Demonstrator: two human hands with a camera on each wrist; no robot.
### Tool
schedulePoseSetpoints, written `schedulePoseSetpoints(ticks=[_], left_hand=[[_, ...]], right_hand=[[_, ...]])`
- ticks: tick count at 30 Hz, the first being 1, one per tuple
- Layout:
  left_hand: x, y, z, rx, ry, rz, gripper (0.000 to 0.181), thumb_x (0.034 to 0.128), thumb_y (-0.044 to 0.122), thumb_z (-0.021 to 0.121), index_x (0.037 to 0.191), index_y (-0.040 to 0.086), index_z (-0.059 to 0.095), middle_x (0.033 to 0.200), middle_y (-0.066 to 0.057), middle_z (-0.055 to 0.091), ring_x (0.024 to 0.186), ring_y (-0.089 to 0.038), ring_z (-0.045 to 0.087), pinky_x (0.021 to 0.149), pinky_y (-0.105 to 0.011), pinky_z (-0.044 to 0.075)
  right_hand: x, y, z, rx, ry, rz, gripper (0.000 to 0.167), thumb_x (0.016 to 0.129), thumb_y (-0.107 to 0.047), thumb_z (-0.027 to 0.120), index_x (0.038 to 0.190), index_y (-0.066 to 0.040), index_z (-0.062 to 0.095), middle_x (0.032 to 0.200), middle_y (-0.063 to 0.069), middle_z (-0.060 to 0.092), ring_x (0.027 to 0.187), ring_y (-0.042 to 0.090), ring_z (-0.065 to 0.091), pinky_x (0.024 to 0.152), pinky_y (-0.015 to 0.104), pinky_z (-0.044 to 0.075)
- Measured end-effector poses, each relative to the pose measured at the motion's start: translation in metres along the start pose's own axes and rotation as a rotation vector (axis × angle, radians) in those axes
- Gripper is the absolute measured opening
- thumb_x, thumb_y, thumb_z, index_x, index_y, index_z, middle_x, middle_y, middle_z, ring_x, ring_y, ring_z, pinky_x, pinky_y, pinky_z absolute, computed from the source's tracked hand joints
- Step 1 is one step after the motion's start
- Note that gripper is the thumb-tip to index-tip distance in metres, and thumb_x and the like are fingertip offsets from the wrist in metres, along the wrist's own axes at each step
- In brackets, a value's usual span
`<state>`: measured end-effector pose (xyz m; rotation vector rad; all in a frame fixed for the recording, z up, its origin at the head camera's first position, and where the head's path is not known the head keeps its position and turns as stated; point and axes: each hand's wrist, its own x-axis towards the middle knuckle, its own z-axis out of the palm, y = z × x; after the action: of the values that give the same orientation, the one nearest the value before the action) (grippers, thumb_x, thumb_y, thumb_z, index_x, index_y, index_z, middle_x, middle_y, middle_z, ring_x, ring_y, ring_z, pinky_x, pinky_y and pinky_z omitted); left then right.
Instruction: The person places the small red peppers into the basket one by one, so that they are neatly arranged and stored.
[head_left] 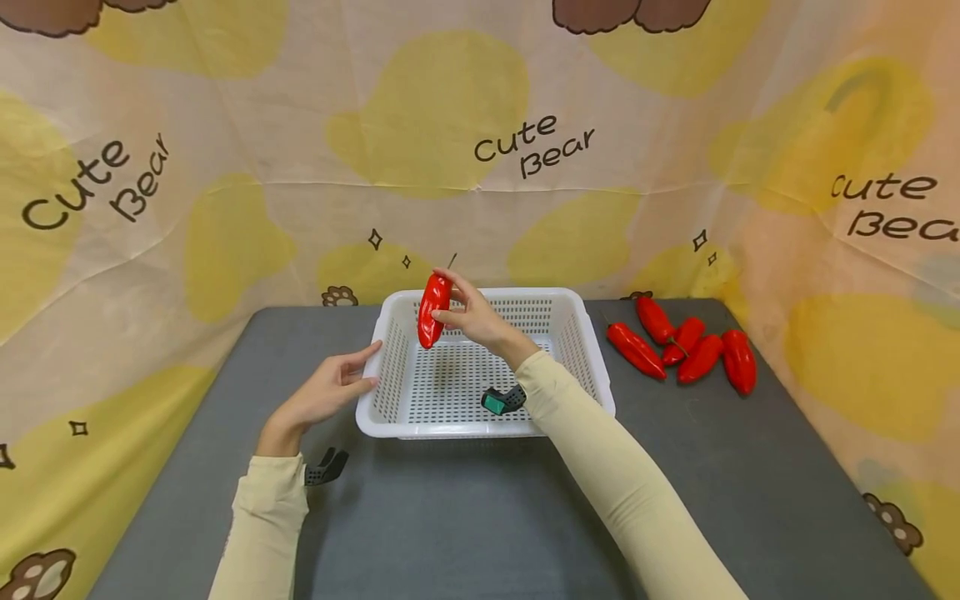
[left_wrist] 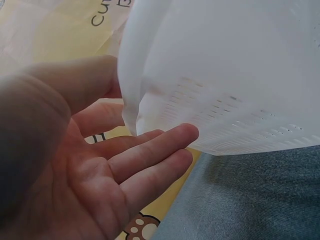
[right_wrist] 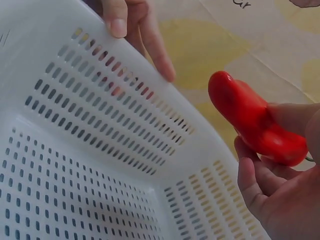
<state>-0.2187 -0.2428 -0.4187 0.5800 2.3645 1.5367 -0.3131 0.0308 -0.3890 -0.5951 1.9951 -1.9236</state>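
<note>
A red pepper [head_left: 435, 310] with a thin stem is pinched between the thumb and fingers of my right hand [head_left: 480, 321], above the left part of a white perforated basket [head_left: 480, 430]. The right wrist view shows the pepper [right_wrist: 250, 117] over the basket's rim, gripped by the right hand [right_wrist: 290, 200]. My left hand [head_left: 322, 392] holds the basket's left rim. In the left wrist view, the left hand [left_wrist: 95, 175] has its thumb at the rim [left_wrist: 131, 75] and its other fingers extended below. The basket has no pepper inside.
Several red peppers [head_left: 701, 358] lie on the grey table [head_left: 465, 517] to the right of the basket. A patterned cloth [head_left: 427, 108] hangs behind and at both sides of the table.
</note>
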Motion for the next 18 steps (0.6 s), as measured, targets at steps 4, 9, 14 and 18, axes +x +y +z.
schedulePoseSetpoints(ticks=[4,9,14,18], left_hand=[[0.000,0.001,0.001,0.005,0.005,0.003,0.067,0.1002,0.007,0.059,0.157,-0.005,0.025,0.155,-0.033,0.039,0.130,-0.047,0.054,0.091,-0.019,0.052],[0.003,0.002,0.002,0.018,0.001,0.002,0.066,0.1001,0.007,0.059,0.157,-0.004,0.026,0.156,-0.031,0.038,0.130,-0.046,0.054,0.092,-0.019,0.052],[0.002,0.002,0.001,0.031,0.007,-0.004,0.066,0.0997,0.006,0.059,0.157,-0.004,0.026,0.156,-0.031,0.039,0.129,-0.047,0.056,0.093,-0.022,0.054],[0.001,0.002,0.000,0.038,0.007,-0.017,0.066,0.0998,0.006,0.059,0.157,-0.003,0.026,0.154,-0.031,0.041,0.129,-0.046,0.057,0.095,-0.030,0.057]], right_hand=[[0.001,0.000,0.000,0.015,-0.029,0.016,0.073,0.097,0.002,0.059,0.158,-0.027,0.032,0.156,0.018,0.040,0.129,0.042,0.057,0.090,0.033,0.054],[0.002,0.000,-0.001,-0.004,-0.039,0.028,0.072,0.097,0.000,0.060,0.158,-0.027,0.033,0.155,0.016,0.042,0.134,0.036,0.051,0.097,0.040,0.054],[0.008,0.001,0.003,0.014,-0.049,0.039,0.072,0.097,0.000,0.061,0.158,-0.028,0.033,0.152,0.019,0.047,0.134,0.036,0.051,0.106,0.056,0.048],[0.012,0.004,0.008,0.017,-0.072,0.050,0.069,0.097,-0.001,0.062,0.155,-0.027,0.035,0.149,0.019,0.049,0.129,0.034,0.054,0.103,0.053,0.051]])
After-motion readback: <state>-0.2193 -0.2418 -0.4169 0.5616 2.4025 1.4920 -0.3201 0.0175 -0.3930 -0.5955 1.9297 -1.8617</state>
